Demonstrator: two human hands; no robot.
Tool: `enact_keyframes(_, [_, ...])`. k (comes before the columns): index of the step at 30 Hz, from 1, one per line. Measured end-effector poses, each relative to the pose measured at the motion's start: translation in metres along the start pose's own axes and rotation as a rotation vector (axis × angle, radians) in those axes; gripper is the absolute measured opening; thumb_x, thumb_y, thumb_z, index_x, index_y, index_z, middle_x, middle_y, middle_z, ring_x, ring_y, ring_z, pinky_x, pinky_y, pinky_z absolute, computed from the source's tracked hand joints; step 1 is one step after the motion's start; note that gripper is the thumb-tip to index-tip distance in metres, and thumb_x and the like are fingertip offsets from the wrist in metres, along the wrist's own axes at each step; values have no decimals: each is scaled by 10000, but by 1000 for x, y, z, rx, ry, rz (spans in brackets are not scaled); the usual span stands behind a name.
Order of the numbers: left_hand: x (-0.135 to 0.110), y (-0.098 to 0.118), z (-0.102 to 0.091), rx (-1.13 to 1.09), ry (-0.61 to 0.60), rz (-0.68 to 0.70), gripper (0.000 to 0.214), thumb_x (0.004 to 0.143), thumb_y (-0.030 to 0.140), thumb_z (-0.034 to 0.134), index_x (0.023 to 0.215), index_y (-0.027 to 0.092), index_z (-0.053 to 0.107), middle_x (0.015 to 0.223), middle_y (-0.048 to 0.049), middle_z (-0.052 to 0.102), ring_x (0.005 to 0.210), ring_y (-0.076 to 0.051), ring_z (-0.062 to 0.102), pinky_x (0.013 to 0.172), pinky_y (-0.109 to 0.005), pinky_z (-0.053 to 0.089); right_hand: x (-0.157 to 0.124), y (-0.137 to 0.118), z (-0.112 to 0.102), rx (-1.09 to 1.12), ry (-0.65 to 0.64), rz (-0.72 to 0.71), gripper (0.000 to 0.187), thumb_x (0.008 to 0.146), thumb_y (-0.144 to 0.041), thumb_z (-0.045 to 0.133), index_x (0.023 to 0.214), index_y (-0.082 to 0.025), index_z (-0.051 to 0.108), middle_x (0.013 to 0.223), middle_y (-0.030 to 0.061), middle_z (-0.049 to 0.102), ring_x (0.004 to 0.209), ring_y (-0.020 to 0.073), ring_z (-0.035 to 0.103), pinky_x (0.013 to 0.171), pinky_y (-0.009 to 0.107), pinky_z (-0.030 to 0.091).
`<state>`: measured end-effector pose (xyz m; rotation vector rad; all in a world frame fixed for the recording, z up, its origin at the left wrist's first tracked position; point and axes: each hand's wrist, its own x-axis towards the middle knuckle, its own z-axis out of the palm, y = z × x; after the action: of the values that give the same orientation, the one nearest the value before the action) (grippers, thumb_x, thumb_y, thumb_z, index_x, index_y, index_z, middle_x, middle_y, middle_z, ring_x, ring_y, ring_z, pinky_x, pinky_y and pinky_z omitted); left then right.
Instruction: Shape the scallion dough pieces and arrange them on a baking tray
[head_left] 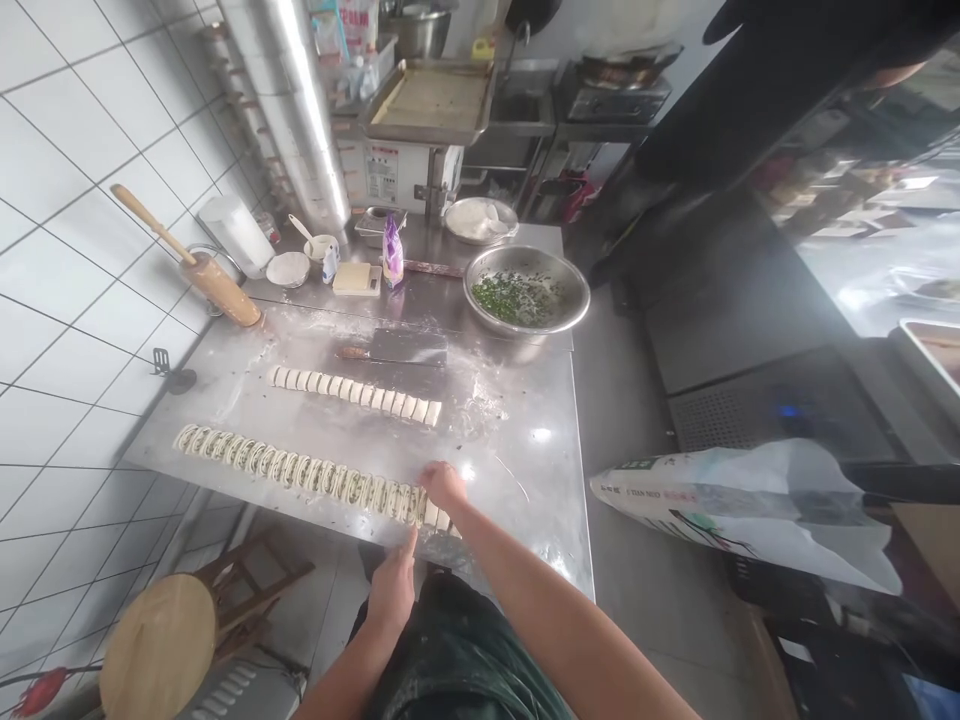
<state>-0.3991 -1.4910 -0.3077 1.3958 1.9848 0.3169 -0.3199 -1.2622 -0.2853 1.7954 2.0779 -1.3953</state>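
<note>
The right hand (442, 485) rested narrowly cupped on the near end of a long row of sliced, green-flecked dough rolls (292, 470), though whether it gripped a slice could not be told. The left hand (388, 592), loosely open and empty, had a fingertip at the edge of the steel desk (525, 520) at 6 o'clock. A paler row of dough slices (352, 395) and a cleaver (394, 347) lay toward 12 o'clock.

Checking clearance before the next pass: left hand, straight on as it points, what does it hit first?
Probably the near edge of the steel table by its fingertips, then the sliced dough roll. Depth is unclear from this view.
</note>
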Motion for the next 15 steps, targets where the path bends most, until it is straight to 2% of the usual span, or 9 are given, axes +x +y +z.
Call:
enact_keyframes(3, [-10,9,-8,-28,56,83,585,1058,192,344,1639,258,337,1508,-82,631,1312,-213,657,1093,-351,557,-5,5,-15,52,-80,-4,271,975,-430,688,931,-163,710,883,8,722,776,157,674,749,333,589])
enact_keyframes(7, [-18,26,-10,-29,41,138,621,1053,186,336,1664,259,254,1510,-80,630,1310,-212,659,1093,-354,557,-13,16,-28,63,-82,-2,275,979,-429,685,931,-159,709,843,-1,709,747,150,666,724,322,585])
enact_keyframes(11, [-14,35,0,-6,-5,88,635,1036,161,321,1665,215,256,1484,-106,649,1274,-225,681,1114,-371,540,-14,20,-26,23,-51,25,258,966,-416,703,923,-162,705,863,6,712,770,155,667,750,338,587])
enact_keyframes(15, [-4,31,10,17,-35,33,634,1022,151,331,1652,213,306,1484,-105,650,1266,-237,683,1107,-375,543,-8,20,-17,-41,24,44,248,961,-411,707,1007,-167,697,973,31,717,875,184,676,829,385,589])
